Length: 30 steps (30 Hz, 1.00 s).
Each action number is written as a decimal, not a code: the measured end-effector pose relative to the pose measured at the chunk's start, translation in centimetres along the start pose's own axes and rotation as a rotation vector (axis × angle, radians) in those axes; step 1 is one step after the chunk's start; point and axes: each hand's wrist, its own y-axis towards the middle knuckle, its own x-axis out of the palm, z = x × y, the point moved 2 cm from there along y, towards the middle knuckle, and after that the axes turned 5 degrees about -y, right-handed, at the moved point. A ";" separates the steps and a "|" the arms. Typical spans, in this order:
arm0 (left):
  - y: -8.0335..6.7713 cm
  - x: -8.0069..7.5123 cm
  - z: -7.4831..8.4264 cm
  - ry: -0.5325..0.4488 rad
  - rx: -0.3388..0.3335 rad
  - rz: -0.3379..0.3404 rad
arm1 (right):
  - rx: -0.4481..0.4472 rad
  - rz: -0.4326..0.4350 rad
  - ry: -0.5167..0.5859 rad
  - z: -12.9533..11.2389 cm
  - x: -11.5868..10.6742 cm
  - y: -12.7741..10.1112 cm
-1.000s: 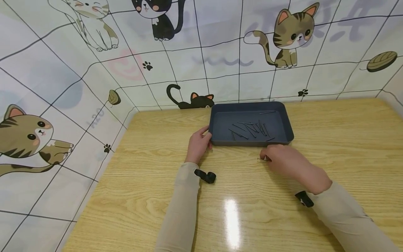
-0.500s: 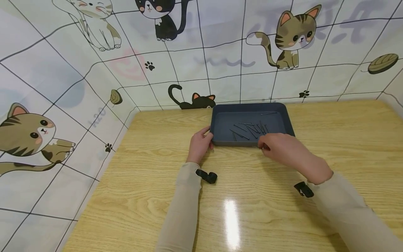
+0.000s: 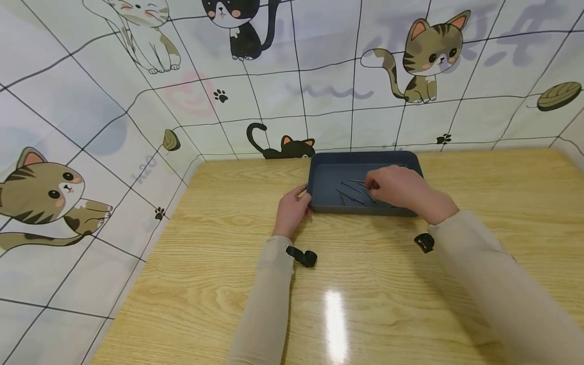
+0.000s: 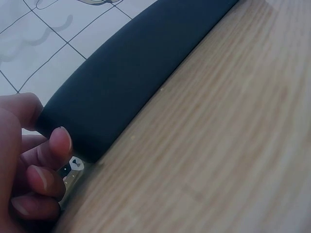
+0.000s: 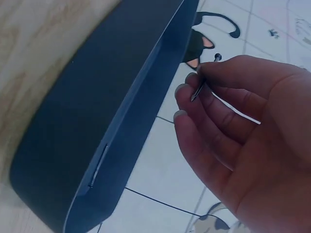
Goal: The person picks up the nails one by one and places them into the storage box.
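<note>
A dark blue-grey rectangular tray (image 3: 326, 177) stands on the table against the wall, with several loose nails (image 3: 350, 196) lying on its floor. My left hand (image 3: 292, 212) holds the tray's left side at the near corner; in the left wrist view, the fingers (image 4: 60, 141) are bent at the tray's dark end wall. Above the right half of the tray is my right hand (image 3: 397, 186). It pinches a nail (image 5: 198, 91) between thumb and fingers, its head sticking out past the thumb. The right hand hides part of the nails and the tray's right side.
The wood-grain table (image 3: 219, 294) spreads in front of the tray. Behind and to the left rises a white wall covering (image 3: 328, 116) with cartoon cats and black grid lines. Black wrist cameras sit on both forearms.
My right hand has lifted the nail from the table in front, carried it over the tray's near wall, and now hovers above the tray. The left hand stays at the tray's corner.
</note>
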 end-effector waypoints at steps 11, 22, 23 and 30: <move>0.0 0.2 0.4 -0.010 0.008 -0.008 | 0.011 -0.031 -0.052 0.5 -0.9 4.5; 0.0 0.0 0.0 0.013 0.010 0.004 | 0.035 -0.041 -0.072 -0.8 0.9 7.3; 0.1 0.0 0.0 0.018 0.010 0.004 | 0.042 -0.040 -0.072 -0.9 1.2 7.5; -0.1 0.1 0.0 0.010 -0.004 0.002 | 0.087 -0.016 -0.064 -1.8 3.0 8.4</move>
